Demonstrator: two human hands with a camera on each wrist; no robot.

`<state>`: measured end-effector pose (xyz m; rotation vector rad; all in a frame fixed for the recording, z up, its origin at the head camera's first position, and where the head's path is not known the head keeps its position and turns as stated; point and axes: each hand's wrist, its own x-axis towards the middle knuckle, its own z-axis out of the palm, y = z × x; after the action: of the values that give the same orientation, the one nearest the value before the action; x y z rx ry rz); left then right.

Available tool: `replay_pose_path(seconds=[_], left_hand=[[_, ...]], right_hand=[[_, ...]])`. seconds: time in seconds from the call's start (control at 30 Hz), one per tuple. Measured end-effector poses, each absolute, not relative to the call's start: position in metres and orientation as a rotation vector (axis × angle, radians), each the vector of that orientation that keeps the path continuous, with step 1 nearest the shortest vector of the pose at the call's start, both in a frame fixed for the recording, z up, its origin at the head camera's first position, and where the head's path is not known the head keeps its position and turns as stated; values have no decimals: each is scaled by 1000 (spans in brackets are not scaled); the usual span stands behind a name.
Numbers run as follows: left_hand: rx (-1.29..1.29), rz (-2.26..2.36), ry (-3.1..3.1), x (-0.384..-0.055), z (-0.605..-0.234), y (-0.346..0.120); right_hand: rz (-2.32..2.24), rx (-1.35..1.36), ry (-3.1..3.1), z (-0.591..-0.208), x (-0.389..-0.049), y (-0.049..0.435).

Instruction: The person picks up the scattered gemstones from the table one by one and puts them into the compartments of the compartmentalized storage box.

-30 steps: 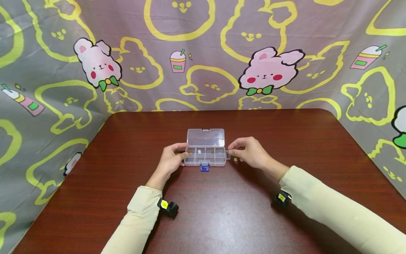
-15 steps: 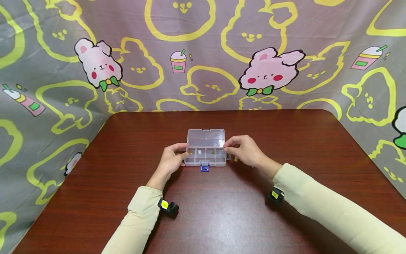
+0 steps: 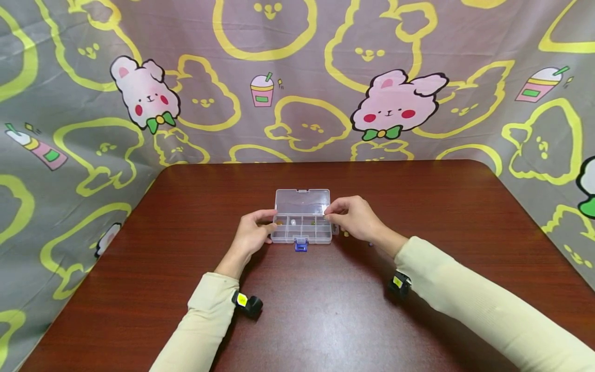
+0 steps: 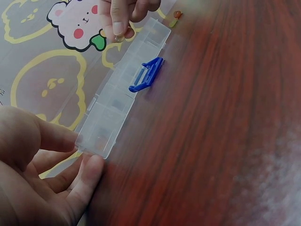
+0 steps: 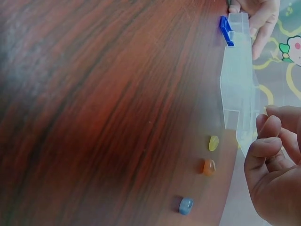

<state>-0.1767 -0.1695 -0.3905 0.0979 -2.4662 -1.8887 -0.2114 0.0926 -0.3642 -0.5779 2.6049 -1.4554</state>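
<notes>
A clear plastic compartment box [image 3: 301,240] stands with its lid [image 3: 302,202] raised and its blue latch [image 3: 301,247] toward me. My left hand [image 3: 251,233] grips its left end, thumb at the front and fingers behind. My right hand [image 3: 357,217] is over the box's right end. In the left wrist view, its thumb and finger pinch a small clear, yellowish bead [image 4: 119,38]. Inside the back row lie an amber bead [image 3: 279,223], a white bead [image 3: 293,222] and a greenish bead [image 3: 313,223], in separate compartments.
On the table right of the box, the right wrist view shows a yellow bead [image 5: 213,143], an orange bead [image 5: 209,167] and a blue bead [image 5: 186,205]. A patterned cloth [image 3: 307,51] hangs behind the brown table [image 3: 316,310].
My right hand has moved left, from beside the box's right end to over its right back compartment. My left hand has kept its grip on the box.
</notes>
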Motion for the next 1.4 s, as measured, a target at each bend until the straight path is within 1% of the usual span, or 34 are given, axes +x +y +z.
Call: replay_pose_path(seconds=[0.57, 0.73, 1.4], left_hand=[[98, -1886, -2470, -177, -390, -169], [99, -1889, -2468, -177, -390, -169], [96, -1883, -2463, -175, -389, -169]], right_hand=[[-1438, -530, 2595, -364, -212, 89], [-1431, -553, 2615, -363, -211, 91], [-1366, -502, 2646, -364, -206, 119]])
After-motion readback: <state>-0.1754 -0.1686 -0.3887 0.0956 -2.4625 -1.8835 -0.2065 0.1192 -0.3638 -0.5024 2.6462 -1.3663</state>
